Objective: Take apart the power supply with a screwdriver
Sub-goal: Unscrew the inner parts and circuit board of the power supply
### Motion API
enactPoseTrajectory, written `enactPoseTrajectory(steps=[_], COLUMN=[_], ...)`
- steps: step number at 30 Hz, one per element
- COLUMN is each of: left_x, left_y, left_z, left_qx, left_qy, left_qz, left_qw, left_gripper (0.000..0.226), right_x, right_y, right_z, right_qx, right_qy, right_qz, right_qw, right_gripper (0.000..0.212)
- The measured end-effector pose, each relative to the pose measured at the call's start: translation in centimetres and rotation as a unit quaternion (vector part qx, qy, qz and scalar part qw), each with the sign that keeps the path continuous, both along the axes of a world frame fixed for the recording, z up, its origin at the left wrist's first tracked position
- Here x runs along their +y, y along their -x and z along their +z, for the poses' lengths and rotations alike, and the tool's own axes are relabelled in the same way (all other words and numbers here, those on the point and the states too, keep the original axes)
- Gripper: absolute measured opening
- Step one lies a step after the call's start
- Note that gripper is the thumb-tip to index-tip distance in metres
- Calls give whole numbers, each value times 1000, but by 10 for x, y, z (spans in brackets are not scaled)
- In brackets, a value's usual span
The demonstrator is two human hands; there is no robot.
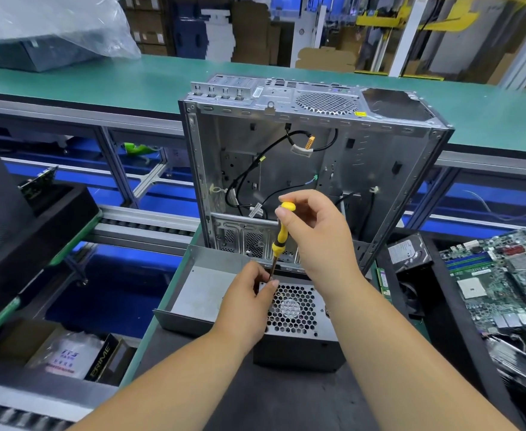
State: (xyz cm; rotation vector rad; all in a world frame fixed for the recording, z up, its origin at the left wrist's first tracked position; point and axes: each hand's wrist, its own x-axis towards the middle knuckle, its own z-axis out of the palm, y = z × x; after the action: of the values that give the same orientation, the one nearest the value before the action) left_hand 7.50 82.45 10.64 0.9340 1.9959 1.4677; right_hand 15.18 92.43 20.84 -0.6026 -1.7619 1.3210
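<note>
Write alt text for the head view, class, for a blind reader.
A right hand holds a yellow screwdriver upright on a power supply, while the left hand pinches its shaft. An empty computer case stands behind.

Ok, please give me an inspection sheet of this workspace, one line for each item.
Surface: dark mat on a green-edged bench.
Job's things: power supply, honeycomb fan grille up; yellow screwdriver, tip at its top left corner.
Clutter: empty computer case upright behind; hard drive and motherboard at right.
Grippers: right hand grips the screwdriver handle; left hand pinches the shaft near the tip.
Cables: black cables loose inside the case.
Surroundings: green conveyor table behind, cardboard boxes beyond.
</note>
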Motion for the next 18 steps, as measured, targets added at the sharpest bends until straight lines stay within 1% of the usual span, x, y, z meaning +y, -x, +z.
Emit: enactPoseTrajectory(steps=[3, 6, 9, 12, 14, 16, 18], left_x=[0, 1, 2, 3, 3, 2, 2], left_y=[0, 1, 2, 3, 3, 2, 2], left_z=[-1, -2, -3, -4, -4, -3, -2], left_qx=[-3, -14, -20, -23, -24, -18, -15], left_qy=[1, 4, 9, 11, 11, 14, 14], left_qz=[-1, -2, -2, -3, -4, -3, -3], left_qw=[1000, 1000, 1000, 1000, 1000, 1000, 1000], left_gripper=[23, 23, 24, 25, 25, 26, 26], right_x=[1, -1, -6, -10, -10, -9, -8], right_y=[1, 1, 1, 3, 3, 2, 1], right_z=[0, 0, 4, 7, 8, 8, 8], right_qx=[5, -16, -9, -16, -18, -14, -15], right_qy=[21, 3, 14, -10, -30, -36, -37], right_qz=[7, 11, 13, -7, -18, -18, -11], right_qw=[1000, 1000, 1000, 1000, 999, 999, 999], right_gripper=[19, 11, 6, 22, 28, 27, 21])
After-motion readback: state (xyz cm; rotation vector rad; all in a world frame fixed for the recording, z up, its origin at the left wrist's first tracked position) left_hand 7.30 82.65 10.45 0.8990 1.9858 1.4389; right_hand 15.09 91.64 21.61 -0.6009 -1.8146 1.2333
